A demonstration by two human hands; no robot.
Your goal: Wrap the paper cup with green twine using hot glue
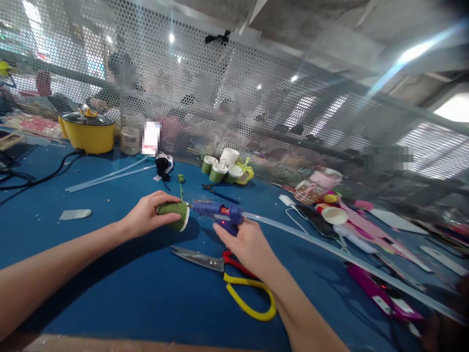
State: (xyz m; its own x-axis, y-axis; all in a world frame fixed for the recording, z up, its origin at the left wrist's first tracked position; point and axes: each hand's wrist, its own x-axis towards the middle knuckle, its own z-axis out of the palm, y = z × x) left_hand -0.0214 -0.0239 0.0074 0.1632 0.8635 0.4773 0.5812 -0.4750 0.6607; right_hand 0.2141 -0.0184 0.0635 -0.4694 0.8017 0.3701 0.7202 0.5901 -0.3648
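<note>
My left hand [155, 211] is closed around a small paper cup wrapped in green yarn [172, 217], tipped on its side with its white rim facing right. A loose tail of green yarn [181, 182] lies just beyond it. In my right hand [252, 244] is a blue hot glue gun [216, 211] with a small red light lit. Its nozzle points left, right at the cup's rim; whether it touches I cannot tell. A long translucent glue stick [315, 240] runs out of the gun's back to the right. Scissors with red and yellow handles [208, 261] lie beneath my right hand.
Several green-wrapped cups [219, 172] stand at the back, near blue-handled pliers [223, 191]. A yellow electric pot [90, 133], a jar [130, 140] and a lit phone [151, 138] are at back left. A purple power strip [381, 293] and craft clutter lie right. A perforated metal screen [205, 88] rises behind.
</note>
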